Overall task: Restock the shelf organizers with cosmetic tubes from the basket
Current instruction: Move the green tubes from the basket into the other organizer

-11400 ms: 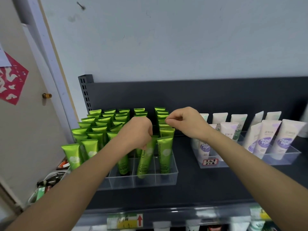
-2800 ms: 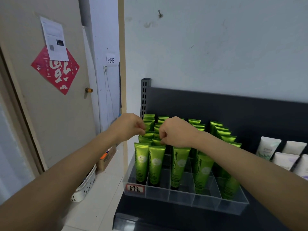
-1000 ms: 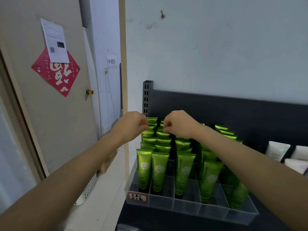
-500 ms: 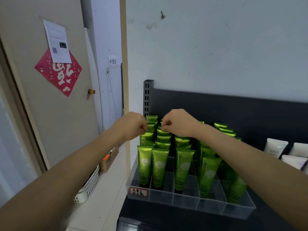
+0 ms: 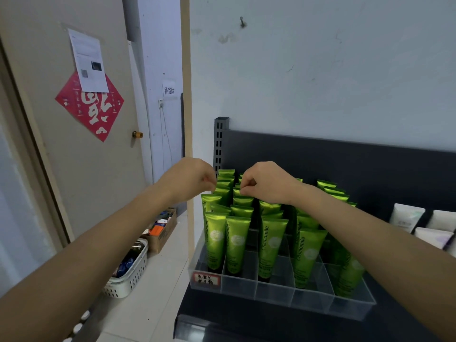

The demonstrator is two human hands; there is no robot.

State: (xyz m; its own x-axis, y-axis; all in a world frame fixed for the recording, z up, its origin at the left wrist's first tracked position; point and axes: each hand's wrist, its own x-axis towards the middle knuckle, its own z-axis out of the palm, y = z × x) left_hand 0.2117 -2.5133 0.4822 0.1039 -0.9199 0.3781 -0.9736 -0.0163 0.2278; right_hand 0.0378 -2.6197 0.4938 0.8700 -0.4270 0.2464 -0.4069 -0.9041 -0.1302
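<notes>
Left hand [image 5: 190, 178] and right hand [image 5: 266, 182] each pinch green tubes [image 5: 238, 238] by their crimped tops, so I'd square rows gently, upright in the organizer [image 5: 271, 290].

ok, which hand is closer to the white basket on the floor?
Left. The left hand hangs at the organizer's left edge, on the basket's side; the right hand sits further right over the green tubes.

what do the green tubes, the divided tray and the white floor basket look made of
The green tubes look like soft plastic or laminate with a metallic sheen: bright highlights, crimped flat tops. The divided tray seems clear rigid plastic, maybe acrylic; tube bottoms show through its walls. The white basket looks moulded matte plastic with slotted sides.
</notes>
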